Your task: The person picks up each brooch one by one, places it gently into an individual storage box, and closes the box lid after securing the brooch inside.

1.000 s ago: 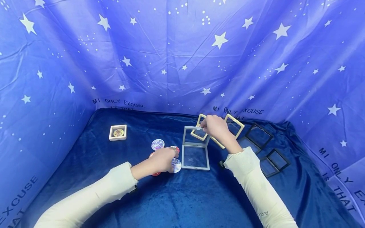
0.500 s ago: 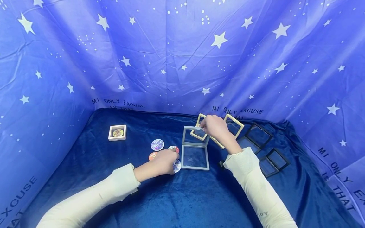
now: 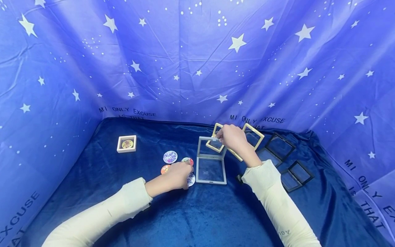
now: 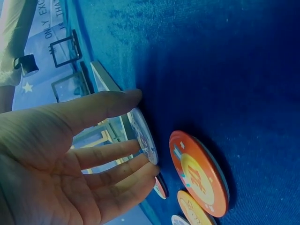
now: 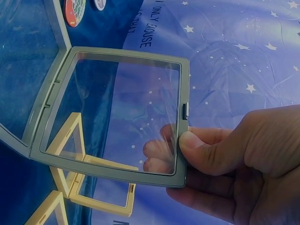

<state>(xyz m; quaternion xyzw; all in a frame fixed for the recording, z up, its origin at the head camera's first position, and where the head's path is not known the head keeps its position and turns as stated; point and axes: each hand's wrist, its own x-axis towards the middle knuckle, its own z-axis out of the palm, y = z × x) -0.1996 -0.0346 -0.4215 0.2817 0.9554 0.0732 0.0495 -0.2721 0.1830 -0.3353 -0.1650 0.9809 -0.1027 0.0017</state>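
My left hand spans a round blue-and-white badge on the cloth, thumb at one edge and fingertips at the opposite one. Beside it in the left wrist view lie a red badge and an orange badge. The head view also has a purple-and-white badge and a red-green badge, partly hidden by the hand. With thumb and fingers, my right hand pinches the raised lid's corner on a grey display frame. Its clear lower half lies flat on the cloth.
Cream display frames stand unfolded behind my right hand. Two black display frames, one farther back and one nearer, lie to the right. A small closed case with a gold disc sits left. Starry curtains surround the blue cloth.
My left hand shifts slightly right and settles around the blue-and-white badge, exposing more of the orange badge. My right hand keeps the grey lid raised in the same place.
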